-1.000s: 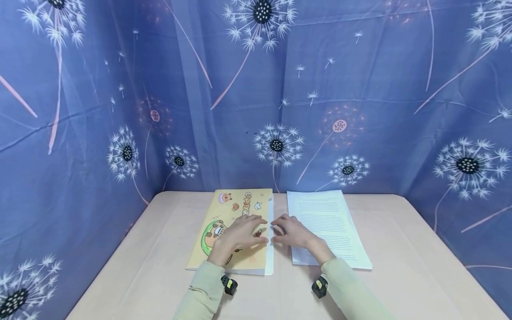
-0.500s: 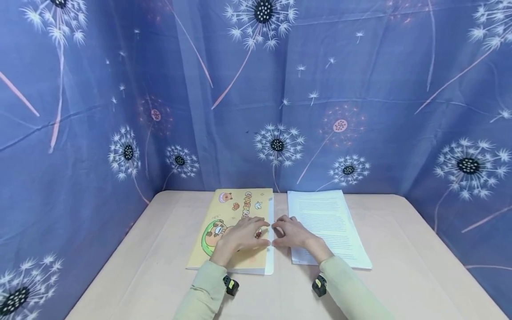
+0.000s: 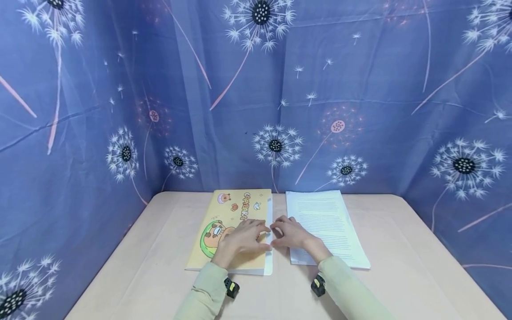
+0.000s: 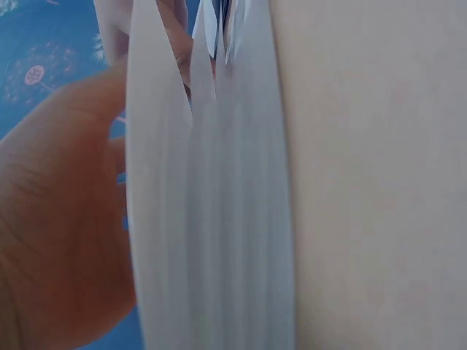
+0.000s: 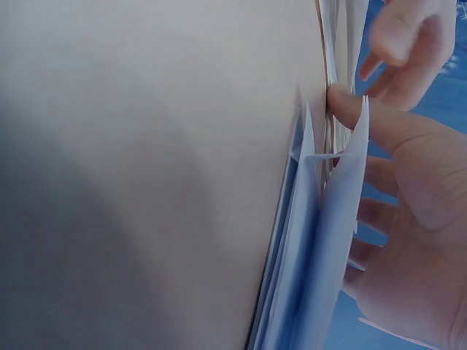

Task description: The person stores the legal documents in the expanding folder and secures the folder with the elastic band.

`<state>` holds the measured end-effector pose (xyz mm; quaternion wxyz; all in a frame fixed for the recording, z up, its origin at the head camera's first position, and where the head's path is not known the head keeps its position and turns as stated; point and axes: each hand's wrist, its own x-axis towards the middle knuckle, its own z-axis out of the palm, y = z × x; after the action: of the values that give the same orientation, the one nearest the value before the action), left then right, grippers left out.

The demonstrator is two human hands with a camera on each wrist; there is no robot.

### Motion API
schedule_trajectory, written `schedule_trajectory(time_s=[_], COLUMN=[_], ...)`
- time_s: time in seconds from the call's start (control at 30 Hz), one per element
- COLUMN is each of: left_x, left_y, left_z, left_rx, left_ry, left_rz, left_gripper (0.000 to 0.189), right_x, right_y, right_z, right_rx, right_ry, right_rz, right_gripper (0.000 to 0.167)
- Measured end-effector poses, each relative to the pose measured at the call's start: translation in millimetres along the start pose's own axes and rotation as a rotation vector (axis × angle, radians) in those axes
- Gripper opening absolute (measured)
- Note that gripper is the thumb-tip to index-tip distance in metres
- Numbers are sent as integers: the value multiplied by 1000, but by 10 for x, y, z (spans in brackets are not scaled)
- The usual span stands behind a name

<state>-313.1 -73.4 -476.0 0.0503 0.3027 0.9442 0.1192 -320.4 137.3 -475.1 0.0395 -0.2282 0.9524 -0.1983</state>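
A yellow folder [image 3: 236, 204] with capybara drawings lies on the table, its white-edged side facing right. Over its cover, my left hand [image 3: 242, 240] has bent, spread fingers, with thumb and index fingertips near that edge. My right hand [image 3: 294, 233] comes from the other side, its thumb and index fingertips right at the same edge, opposite the left ones. In the left wrist view the folder's layered pockets [image 4: 211, 219] fan slightly apart at the top, right-hand fingers beside them. The right wrist view shows the right thumb [image 5: 350, 106] against the folder's edge.
A stack of printed paper [image 3: 320, 218] lies right of the folder, under the right wrist; its sheets [image 5: 332, 233] lift apart at a corner. The pale tabletop [image 3: 400, 275] extends around both. A blue dandelion curtain [image 3: 224, 146] encloses the back and sides.
My left hand has shifted slightly right and toward me across the folder cover. The right hand stays almost in place at the edge. Folder and paper stack have not moved.
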Motion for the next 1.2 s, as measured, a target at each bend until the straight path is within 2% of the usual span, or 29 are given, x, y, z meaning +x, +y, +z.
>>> schedule_trajectory(time_s=[0.17, 0.37, 0.63, 0.8, 0.93, 1.2], left_x=[-8, -5, 7, 11, 6, -30], left_y=[18, 23, 35, 35, 48, 35], left_z=[-2, -2, 1, -24, -81, -266], left_rx=[-20, -7, -20, -28, -52, -117], left_ry=[-16, -21, -4, 29, 79, 160], left_rz=[-9, -1, -27, -40, -52, -71], left_gripper=[78, 68, 61, 64, 63, 45], right_x=[1, 2, 7, 4, 1, -8], right_y=[-5, -2, 3, 3, 5, 14], right_z=[-1, 4, 10, 10, 6, 13], right_rx=[-11, -13, -9, -13, -13, -2], right_ry=[-5, -7, -8, -13, -14, -15], right_rz=[-3, 4, 14, 18, 21, 14], right_gripper=[59, 61, 61, 61, 61, 60])
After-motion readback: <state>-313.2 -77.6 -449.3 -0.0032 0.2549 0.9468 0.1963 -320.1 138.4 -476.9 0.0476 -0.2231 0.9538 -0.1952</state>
